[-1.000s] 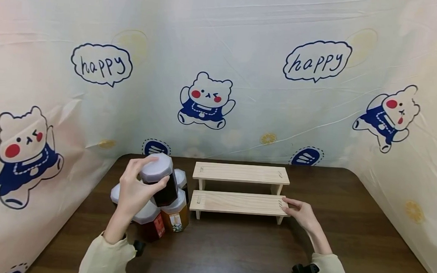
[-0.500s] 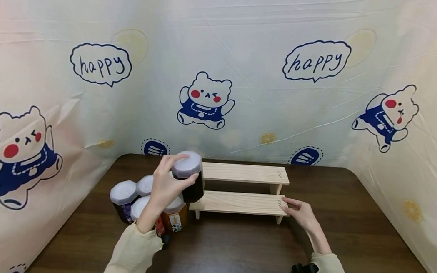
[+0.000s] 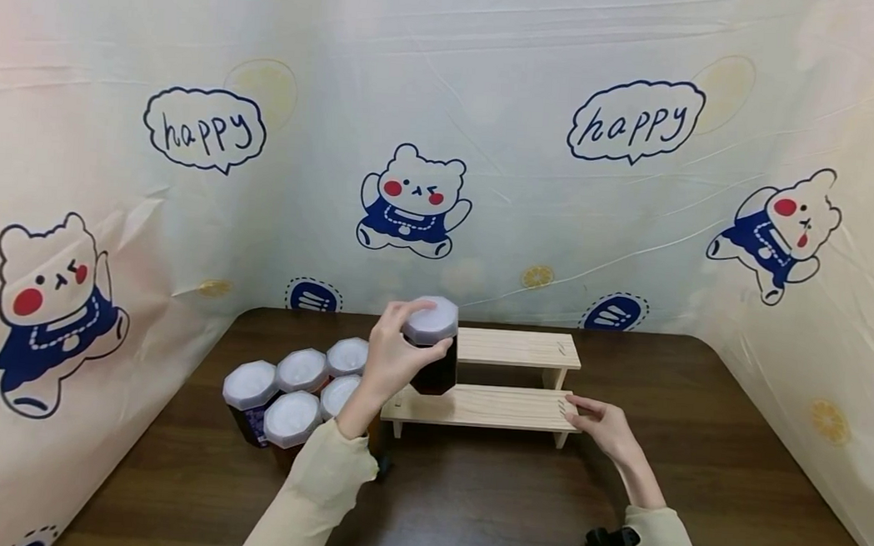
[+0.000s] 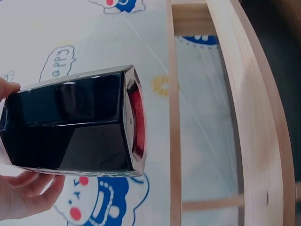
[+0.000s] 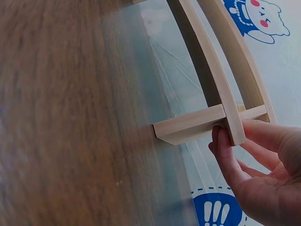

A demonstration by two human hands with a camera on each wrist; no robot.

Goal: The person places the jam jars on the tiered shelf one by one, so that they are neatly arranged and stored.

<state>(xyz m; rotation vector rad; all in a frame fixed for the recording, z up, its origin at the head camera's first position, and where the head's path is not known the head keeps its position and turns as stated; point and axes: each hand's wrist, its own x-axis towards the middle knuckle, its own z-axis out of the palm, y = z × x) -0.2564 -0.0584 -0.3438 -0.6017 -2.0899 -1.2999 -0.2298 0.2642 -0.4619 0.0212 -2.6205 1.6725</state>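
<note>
My left hand (image 3: 393, 350) grips a dark eight-sided jar (image 3: 434, 371) around its pale lid (image 3: 432, 321). The jar is upright in the head view, raised over the left part of a two-step wooden shelf (image 3: 496, 406). Its glossy dark side (image 4: 70, 122) and base fill much of the left wrist view, with the shelf boards (image 4: 254, 117) off to the side. My right hand (image 3: 602, 425) pinches the right end of the lower step. In the right wrist view, thumb and fingers (image 5: 225, 155) close on the board's end (image 5: 235, 129), beside its leg (image 5: 190, 125).
Several more jars with whitish lids (image 3: 250, 383) stand grouped on the brown table (image 3: 468, 500), left of the shelf; my left forearm (image 3: 319, 475) partly covers them. A printed cloth (image 3: 515, 228) hangs behind the table and along both sides.
My left hand has carried the dark jar rightward from above the other jars to over the shelf, uncovering more lids. The right hand has stayed at the shelf's end.
</note>
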